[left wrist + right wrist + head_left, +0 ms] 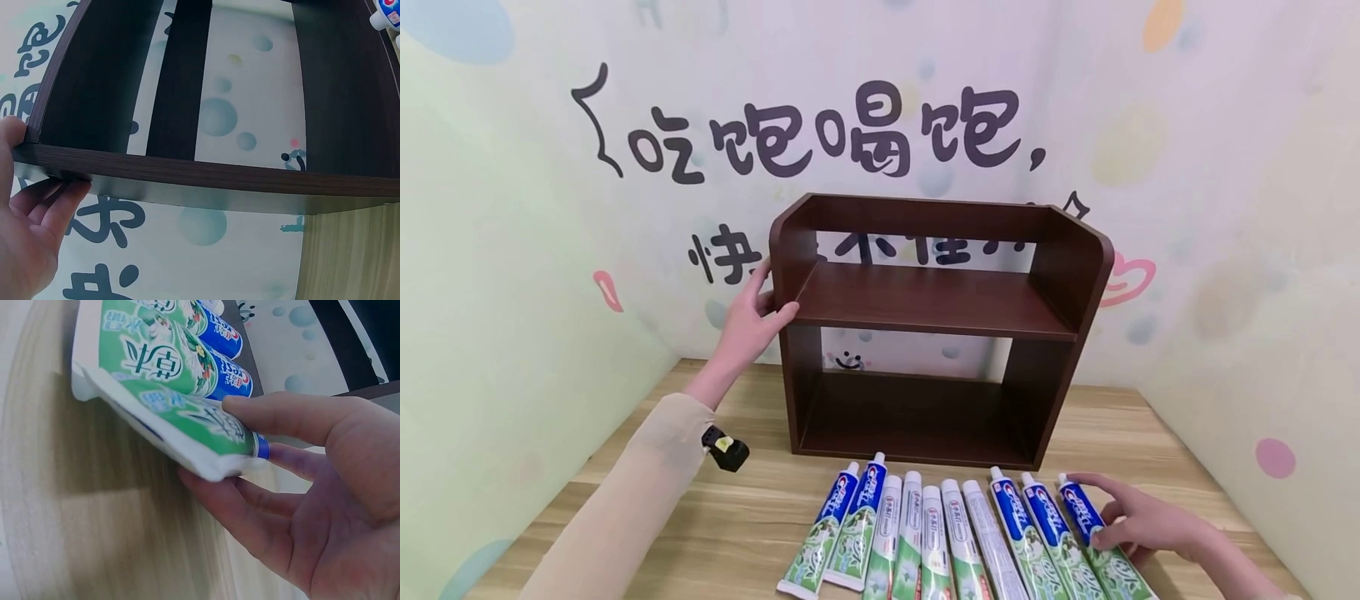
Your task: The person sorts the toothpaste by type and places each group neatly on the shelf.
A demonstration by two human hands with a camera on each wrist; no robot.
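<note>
A dark brown two-tier wooden shelf [917,300] stands upright at the back of the table. My left hand [748,325] holds its left side panel, with the thumb at the front edge and the fingers on the outer face, as the left wrist view also shows. In front of the shelf lies a row of toothpaste tubes. At the right end of the row my right hand [1153,518] grips a blue and green toothpaste tube [187,419]. In the right wrist view its thumb is on top, its fingers are along the far side, and the tube is tilted.
Two more blue and green tubes [1022,521] lie left of the held one. Several white and green tubes [934,533] fill the middle, and two blue and green tubes [827,529] lie at the left end. Walls [1247,275] enclose the wooden table [715,500].
</note>
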